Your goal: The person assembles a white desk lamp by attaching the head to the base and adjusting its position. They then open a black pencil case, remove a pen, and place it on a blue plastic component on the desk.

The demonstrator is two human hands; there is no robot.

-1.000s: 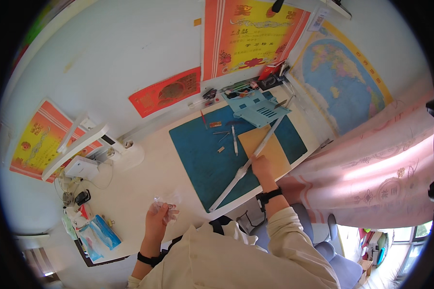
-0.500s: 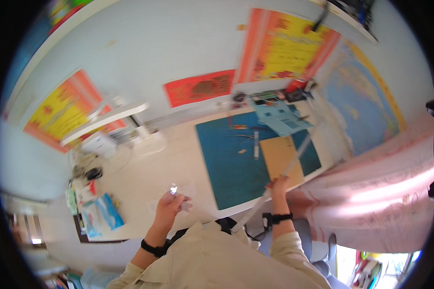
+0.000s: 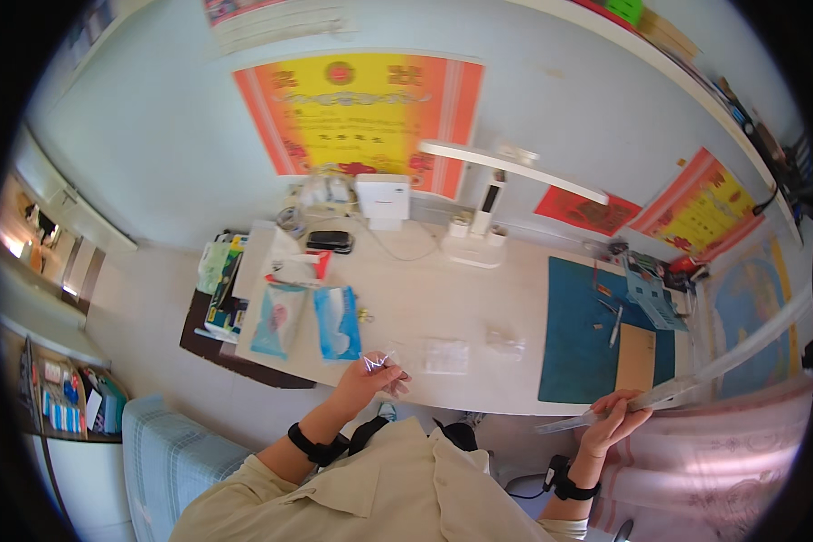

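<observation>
My left hand (image 3: 370,384) is closed around a small piece of crinkled clear plastic (image 3: 377,361), which catches the light near the table's front edge. On the right, my right hand (image 3: 616,423) grips a long, straight translucent strip, like a clear ruler (image 3: 686,388). One end points at the front of my body and the other rises toward the curtain. The strip passes over the front of the green cutting mat (image 3: 578,361), near a tan rectangular board (image 3: 637,357). Flat clear plastic packets (image 3: 445,356) lie on the table between my hands.
On the white table (image 3: 406,289) stands a white desk lamp (image 3: 476,248). A blue packet (image 3: 337,323), a black case (image 3: 330,241) and a white box (image 3: 383,199) sit left. A pen (image 3: 616,327) and blue sheet (image 3: 652,298) lie right. A pink curtain (image 3: 686,461) hangs close to my right arm.
The view has swung left, so the mat and lamp appear farther right and the left shelves show. Both hands keep hold of their things; the long strip now lies at a flatter slant.
</observation>
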